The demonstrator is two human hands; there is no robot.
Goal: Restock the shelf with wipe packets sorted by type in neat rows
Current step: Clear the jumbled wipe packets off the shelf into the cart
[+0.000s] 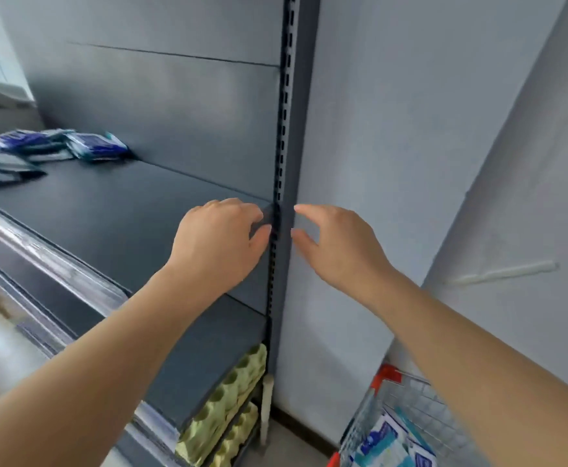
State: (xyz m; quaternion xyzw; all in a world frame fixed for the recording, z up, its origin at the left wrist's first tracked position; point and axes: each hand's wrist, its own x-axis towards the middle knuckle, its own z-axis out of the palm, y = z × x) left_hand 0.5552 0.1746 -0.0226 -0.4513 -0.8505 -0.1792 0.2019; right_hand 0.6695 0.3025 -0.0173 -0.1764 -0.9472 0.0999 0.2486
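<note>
A dark grey shelf [114,217] runs from the left edge to a slotted upright post [281,163]. Several blue and white wipe packets [94,146] lie loosely piled at its far left end. More wipe packets [390,443] sit in a wire basket [414,402] with red trim at the bottom right. My left hand [222,241] hovers over the shelf's right end, fingers curled near the post, holding nothing. My right hand [336,241] is just right of the post, fingers apart and empty.
A pale grey wall [410,146] stands right of the post. A lower shelf [201,358] sits beneath, and green egg cartons [232,399] are stacked below it. A clear price strip [57,261] edges the shelf front. Pale floor shows at the bottom left.
</note>
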